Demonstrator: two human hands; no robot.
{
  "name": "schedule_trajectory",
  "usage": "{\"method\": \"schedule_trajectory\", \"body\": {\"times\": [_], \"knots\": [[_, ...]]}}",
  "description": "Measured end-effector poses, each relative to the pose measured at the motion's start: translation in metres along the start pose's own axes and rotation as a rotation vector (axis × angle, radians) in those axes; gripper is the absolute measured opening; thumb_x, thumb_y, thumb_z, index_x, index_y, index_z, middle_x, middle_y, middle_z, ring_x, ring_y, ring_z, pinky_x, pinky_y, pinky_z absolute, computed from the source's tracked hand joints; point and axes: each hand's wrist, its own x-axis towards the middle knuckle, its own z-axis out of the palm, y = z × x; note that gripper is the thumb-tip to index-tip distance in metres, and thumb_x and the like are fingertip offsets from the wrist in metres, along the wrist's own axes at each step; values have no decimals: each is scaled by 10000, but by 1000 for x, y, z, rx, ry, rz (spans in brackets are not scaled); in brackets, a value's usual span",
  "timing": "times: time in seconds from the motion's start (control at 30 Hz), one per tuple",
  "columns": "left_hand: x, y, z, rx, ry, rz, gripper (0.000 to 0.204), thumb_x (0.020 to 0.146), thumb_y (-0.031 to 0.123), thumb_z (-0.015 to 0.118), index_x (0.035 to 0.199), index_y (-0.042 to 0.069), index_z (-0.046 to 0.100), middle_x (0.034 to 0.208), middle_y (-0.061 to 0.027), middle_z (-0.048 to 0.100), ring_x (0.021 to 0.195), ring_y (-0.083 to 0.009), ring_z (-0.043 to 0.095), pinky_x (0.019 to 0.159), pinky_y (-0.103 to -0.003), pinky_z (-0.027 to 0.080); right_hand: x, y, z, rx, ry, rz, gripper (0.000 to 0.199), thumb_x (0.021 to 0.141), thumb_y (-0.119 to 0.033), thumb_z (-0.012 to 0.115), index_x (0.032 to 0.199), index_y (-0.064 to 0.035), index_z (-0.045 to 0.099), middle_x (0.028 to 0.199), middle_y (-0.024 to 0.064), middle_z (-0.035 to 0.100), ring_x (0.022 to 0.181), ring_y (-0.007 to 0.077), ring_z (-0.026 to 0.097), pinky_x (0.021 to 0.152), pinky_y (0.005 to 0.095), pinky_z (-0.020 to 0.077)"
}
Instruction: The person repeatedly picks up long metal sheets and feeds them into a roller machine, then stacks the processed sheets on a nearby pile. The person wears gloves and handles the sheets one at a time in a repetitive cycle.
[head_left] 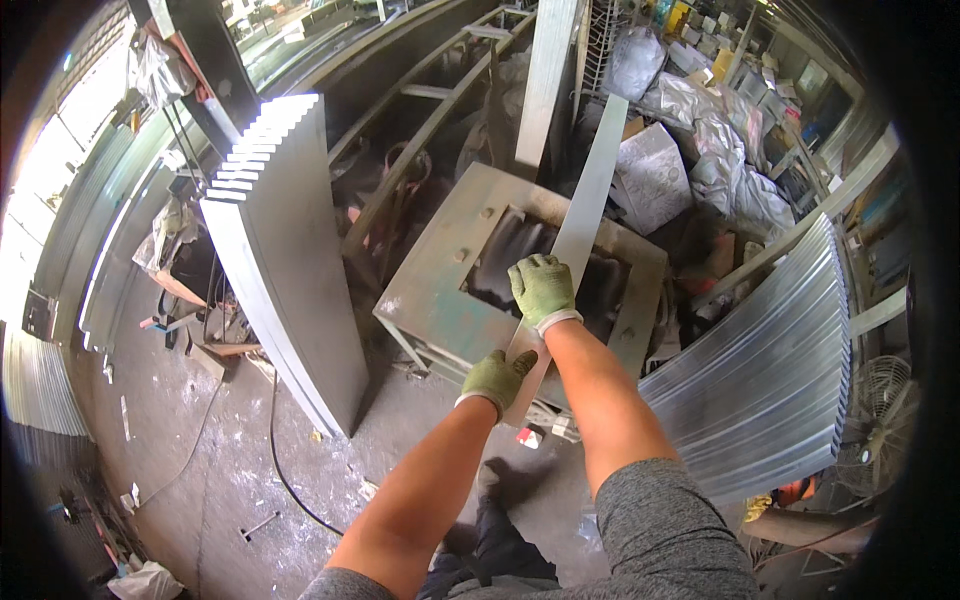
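A cluttered workshop with a dusty grey floor [220, 455] spreads around the middle of the frame, brightest at the upper left. Near the centre, the right hand [543, 288], in a green knit glove, is closed over a long flat metal strip [586, 205], knuckles up and fingertips hidden; just below and to its left, the gloved left hand [495, 382] clasps the strip near its lower end, thumb laid across the face, the fingers underneath out of sight. The strip's long axis runs from lower centre up and slightly rightward, its far end pointing toward the top of the frame. It passes over a worn metal worktable [440, 265] with a dark rectangular opening. Left of the table stands an upright stack of pale panels [290, 260]; at the right lies a curved row of shiny strips [765, 375], with a wire-caged fan [883, 405] beside it
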Motion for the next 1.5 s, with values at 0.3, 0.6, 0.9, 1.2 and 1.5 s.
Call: {"method": "schedule_trajectory", "body": {"times": [0.3, 0.6, 0.9, 1.2, 1.5], "knots": [[-64, -53, 3, 18, -13, 64, 787, 979, 749, 606, 1302, 41, 725, 1197, -304, 767, 1201, -491, 702, 1006, -529, 549, -50, -53, -19, 49, -84, -38, 220, 1001, -287, 667, 894, -104, 723, 932, 124, 724, 965, 381, 690, 888, 547, 520], [-155, -165, 29, 26, 24, -129, 786, 963, 780, 630, 1171, 30, 740, 1148, -322, 762, 1160, -511, 709, 972, -561, 551, -153, -151, -26, 133, -128, -28, 182, 950, -280, 697, 853, -127, 694, 885, 100, 703, 890, 358, 685, 867, 542, 498], [-207, -218, 32, 23, -39, -204, 814, 958, 779, 627, 1256, 26, 717, 1210, -314, 757, 1190, -505, 704, 996, -545, 549, -215, -197, -20, 221, -138, -63, 134, 860, -281, 740, 874, -162, 680, 909, 54, 696, 897, 314, 677, 813, 505, 506], [-313, -308, 22, 77, -49, -312, 733, 960, 741, 667, 1192, 49, 729, 1150, -291, 776, 1132, -501, 725, 959, -558, 561, -220, -213, -38, 470, -91, -243, 224, 925, -281, 715, 1074, -116, 741, 1214, 89, 734, 1148, 334, 680, 1048, 511, 509], [-410, -381, 21, 9, -41, -354, 747, 940, 737, 710, 1241, 56, 762, 1158, -264, 790, 1133, -452, 749, 967, -524, 567, -273, -255, -38, 209, -451, -302, 300, 1075, -380, 566, 1090, -171, 782, 1115, 51, 784, 1131, 290, 707, 1267, 604, 298]]}}
